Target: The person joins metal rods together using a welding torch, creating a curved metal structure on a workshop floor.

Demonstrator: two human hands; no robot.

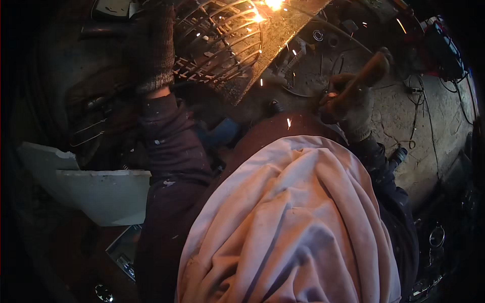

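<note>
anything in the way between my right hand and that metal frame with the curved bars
Nothing solid visibly blocks it. Between the right hand and the metal frame, sparks fly. The bright glow hides detail at the top, so I can't tell there.

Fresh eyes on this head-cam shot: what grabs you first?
The blazing yellow-white glare at the top edge, right of centre, with sparks scattered around it and a lattice of curved metal rods to its lower left. Next, the gloved right hand at upper right, gripping a dark-handled tool. Pale, rumpled cloth fills the lower middle.
</note>
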